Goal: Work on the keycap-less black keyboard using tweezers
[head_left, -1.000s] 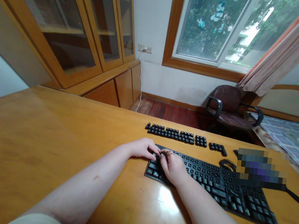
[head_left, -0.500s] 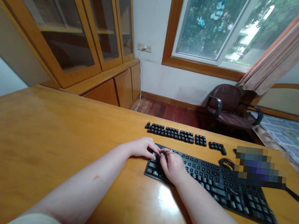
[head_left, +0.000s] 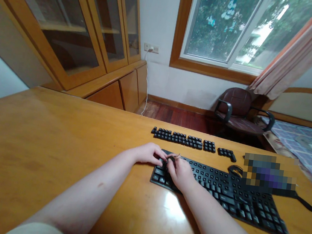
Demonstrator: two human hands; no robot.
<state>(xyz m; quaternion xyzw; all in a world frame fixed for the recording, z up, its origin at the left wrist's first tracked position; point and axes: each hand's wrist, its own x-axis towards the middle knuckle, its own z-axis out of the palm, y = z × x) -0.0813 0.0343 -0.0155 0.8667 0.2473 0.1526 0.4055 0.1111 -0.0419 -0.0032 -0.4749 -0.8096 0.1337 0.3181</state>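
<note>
A black keyboard [head_left: 229, 192] lies on the wooden desk [head_left: 41, 144], slanting away to the right. My left hand [head_left: 150, 154] rests at its upper left corner, fingers curled down onto the edge. My right hand [head_left: 179, 171] lies over the left end of the keys, fingers pinched together on a small dark thing I cannot make out, close to my left fingertips. Behind the keyboard, loose black keycaps [head_left: 180, 138] lie in neat rows, with a smaller group [head_left: 227, 153] further right.
A blurred patch [head_left: 270, 174] covers something at the keyboard's far right, with a black cable [head_left: 236, 169] and a dark pen-like item [head_left: 303, 202] beside it. Beyond the desk are a glass-fronted cabinet [head_left: 70, 26], a brown armchair [head_left: 239, 112], a window and a bed [head_left: 306, 143].
Hands stay at the keyboard's left end; the view has shifted only slightly.
</note>
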